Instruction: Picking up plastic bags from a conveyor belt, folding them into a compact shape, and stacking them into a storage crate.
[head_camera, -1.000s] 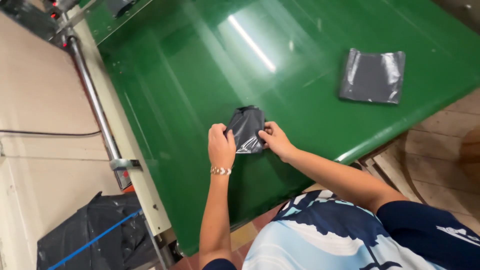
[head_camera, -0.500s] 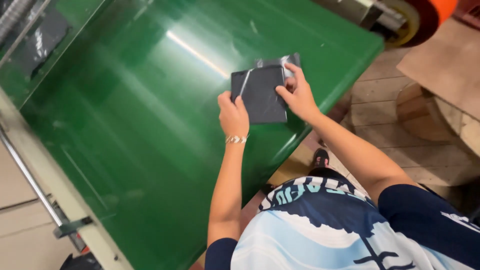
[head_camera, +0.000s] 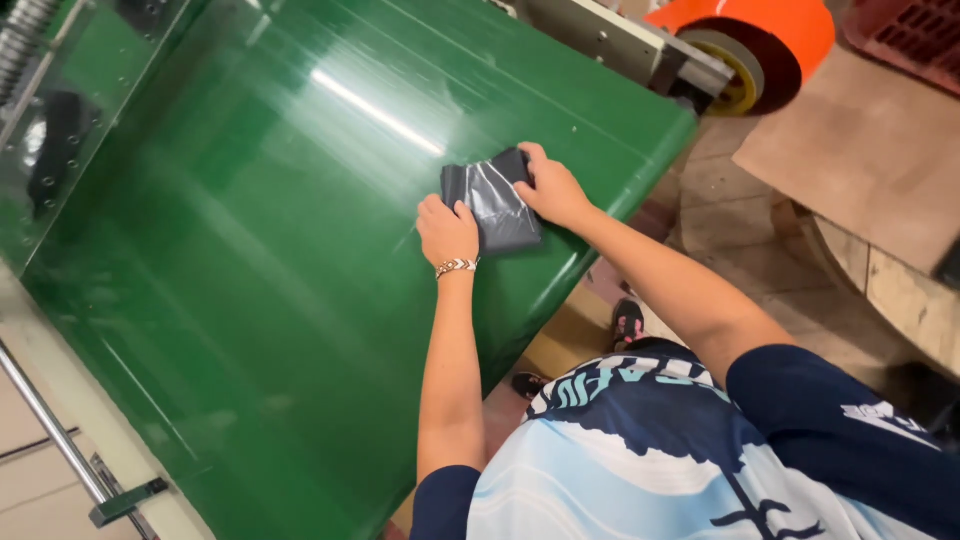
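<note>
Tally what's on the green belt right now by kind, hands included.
Grey plastic bag: 1, folded, lying on the green belt
Hands on the bag: 2, left hand and right hand
Total: 3

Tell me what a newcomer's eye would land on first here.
First the glossy green conveyor belt filling the left and middle, with a bright streak of reflected light. Near its right edge, a folded dark grey plastic bag lies pressed between the left hand and right hand. At top right sits an orange wheel above a wooden floor.
</note>
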